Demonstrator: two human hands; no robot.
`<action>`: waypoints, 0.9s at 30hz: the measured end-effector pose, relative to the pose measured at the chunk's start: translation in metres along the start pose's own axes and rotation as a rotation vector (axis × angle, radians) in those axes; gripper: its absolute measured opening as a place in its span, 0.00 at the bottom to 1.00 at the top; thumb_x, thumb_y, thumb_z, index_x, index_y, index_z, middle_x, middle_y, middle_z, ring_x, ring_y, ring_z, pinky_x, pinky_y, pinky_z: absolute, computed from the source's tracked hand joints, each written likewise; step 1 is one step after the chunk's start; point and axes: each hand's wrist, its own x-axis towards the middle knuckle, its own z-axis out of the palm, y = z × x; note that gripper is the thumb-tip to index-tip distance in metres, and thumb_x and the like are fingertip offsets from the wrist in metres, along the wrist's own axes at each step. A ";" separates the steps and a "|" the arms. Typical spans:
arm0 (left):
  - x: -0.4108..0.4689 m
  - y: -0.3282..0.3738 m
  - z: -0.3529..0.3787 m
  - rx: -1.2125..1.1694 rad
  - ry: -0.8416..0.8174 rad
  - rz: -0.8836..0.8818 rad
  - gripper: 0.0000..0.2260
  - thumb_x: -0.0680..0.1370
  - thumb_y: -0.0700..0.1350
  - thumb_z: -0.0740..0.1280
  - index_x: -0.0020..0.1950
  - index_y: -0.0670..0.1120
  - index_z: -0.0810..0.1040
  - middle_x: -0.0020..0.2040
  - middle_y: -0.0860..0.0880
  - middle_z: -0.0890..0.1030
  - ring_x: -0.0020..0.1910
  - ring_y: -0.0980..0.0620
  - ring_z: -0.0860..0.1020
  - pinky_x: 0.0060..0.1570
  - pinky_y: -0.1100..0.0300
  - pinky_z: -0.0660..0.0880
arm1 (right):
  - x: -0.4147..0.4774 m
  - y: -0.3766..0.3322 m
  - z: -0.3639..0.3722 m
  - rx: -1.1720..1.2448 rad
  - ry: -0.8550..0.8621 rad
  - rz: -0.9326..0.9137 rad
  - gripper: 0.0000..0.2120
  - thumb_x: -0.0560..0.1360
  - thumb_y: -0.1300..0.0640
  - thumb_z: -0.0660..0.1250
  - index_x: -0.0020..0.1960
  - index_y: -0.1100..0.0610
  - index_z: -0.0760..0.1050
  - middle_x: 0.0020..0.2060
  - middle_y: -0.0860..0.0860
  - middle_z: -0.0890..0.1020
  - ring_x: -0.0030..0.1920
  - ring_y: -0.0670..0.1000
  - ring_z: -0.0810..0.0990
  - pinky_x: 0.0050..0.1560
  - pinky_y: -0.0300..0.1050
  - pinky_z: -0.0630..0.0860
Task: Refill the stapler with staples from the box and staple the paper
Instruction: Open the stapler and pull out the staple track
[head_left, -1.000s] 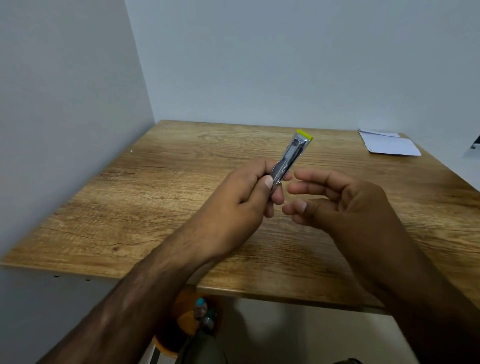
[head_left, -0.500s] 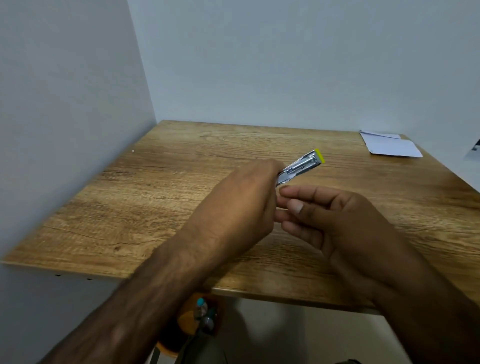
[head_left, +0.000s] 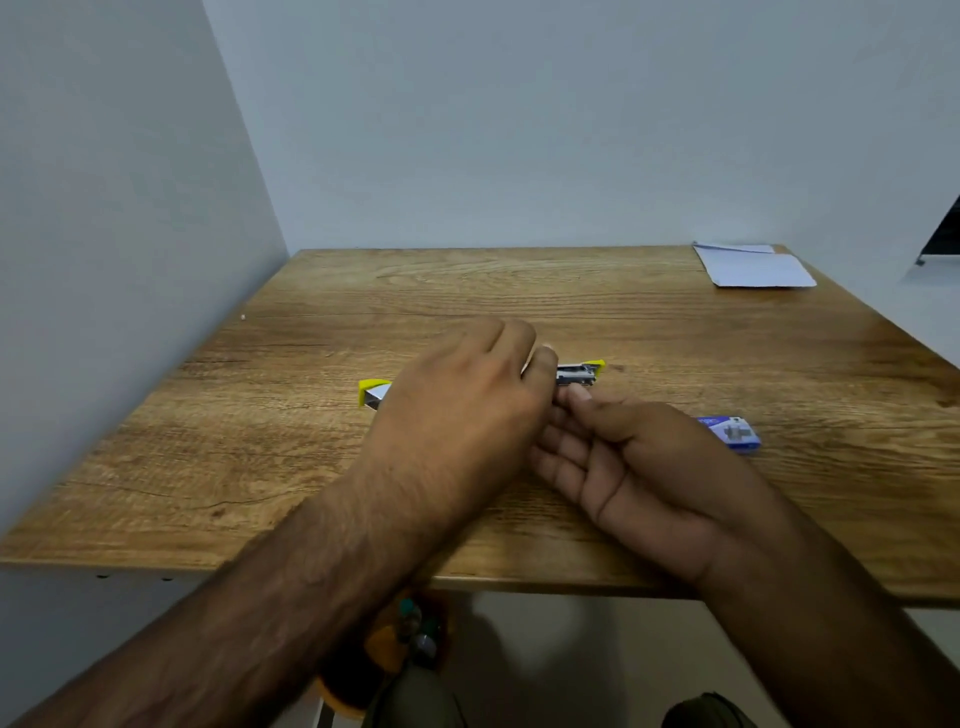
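Observation:
A small metal stapler with yellow ends lies flat and opened out on the wooden table (head_left: 260, 441). Its right end (head_left: 579, 373) and left end (head_left: 373, 394) stick out from under my left hand (head_left: 457, 410), which is closed over its middle. My right hand (head_left: 634, 467) lies palm up beside it, fingertips touching the stapler's right part; whether they pinch staples is hidden. A blue staple box (head_left: 731, 430) lies on the table just right of my right hand. White paper (head_left: 753, 265) sits at the far right corner.
Grey walls close off the table at the left and back. A dark object (head_left: 943, 234) shows at the right edge. Below the table's front edge are an orange item (head_left: 384, 649) and my knees.
The stapler came down from being held up in the air to lying flat and opened on the table. My hands followed it down. The blue box came into view.

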 end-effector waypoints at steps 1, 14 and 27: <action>0.000 0.001 0.000 0.022 0.004 0.021 0.23 0.76 0.45 0.52 0.64 0.45 0.80 0.51 0.48 0.80 0.50 0.46 0.79 0.47 0.53 0.74 | 0.001 0.000 0.000 0.013 0.001 0.005 0.13 0.83 0.64 0.55 0.61 0.66 0.75 0.50 0.61 0.86 0.49 0.54 0.87 0.51 0.52 0.84; 0.019 0.008 -0.035 0.276 -0.030 0.411 0.13 0.76 0.36 0.55 0.44 0.46 0.79 0.43 0.46 0.78 0.43 0.44 0.76 0.39 0.52 0.65 | 0.002 -0.004 0.007 0.277 -0.044 0.033 0.12 0.81 0.64 0.54 0.50 0.62 0.76 0.43 0.54 0.81 0.45 0.48 0.80 0.41 0.41 0.81; 0.037 -0.003 -0.045 0.272 -0.073 0.451 0.10 0.78 0.38 0.59 0.44 0.53 0.63 0.51 0.48 0.76 0.52 0.42 0.78 0.45 0.52 0.60 | 0.004 -0.005 0.005 0.331 -0.068 -0.019 0.14 0.80 0.64 0.53 0.56 0.62 0.76 0.50 0.57 0.83 0.50 0.53 0.83 0.46 0.49 0.84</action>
